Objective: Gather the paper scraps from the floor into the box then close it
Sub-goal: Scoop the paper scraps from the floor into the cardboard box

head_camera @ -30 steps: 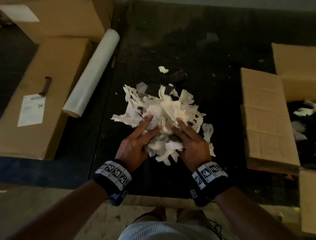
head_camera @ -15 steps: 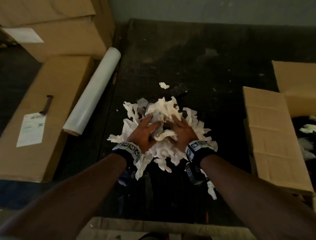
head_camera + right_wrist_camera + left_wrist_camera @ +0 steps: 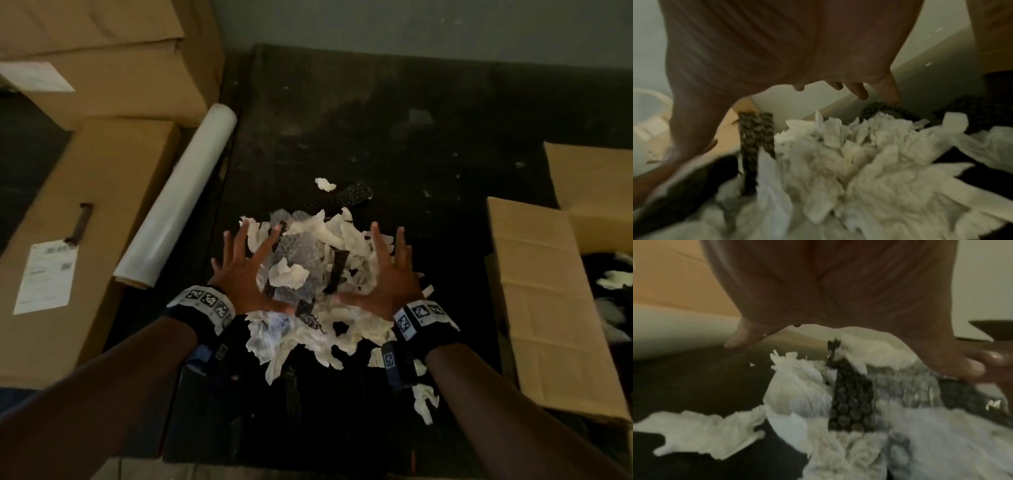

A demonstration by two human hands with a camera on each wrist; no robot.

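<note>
A heap of white paper scraps [image 3: 308,274] mixed with bubble wrap and dark strips lies on the black floor mat [image 3: 411,154]. My left hand [image 3: 246,263] hovers over its left side with fingers spread straight. My right hand [image 3: 390,270] mirrors it on the right side, fingers also spread; neither holds anything. The wrist views show the paper scraps [image 3: 797,386] [image 3: 849,154] just below each palm. The open cardboard box [image 3: 534,291] sits at the right, flaps out, with a few scraps inside [image 3: 616,277]. One small scrap [image 3: 324,184] lies beyond the heap.
A roll of clear film [image 3: 178,205] lies left of the mat beside a long carton [image 3: 78,240] with a label. More cartons [image 3: 102,61] are stacked at the far left. A stray scrap [image 3: 424,401] lies near my right forearm.
Both hands have lifted off the heap and spread their fingers wide; before, they pressed the scraps together. The heap has loosened and spread, showing bubble wrap.
</note>
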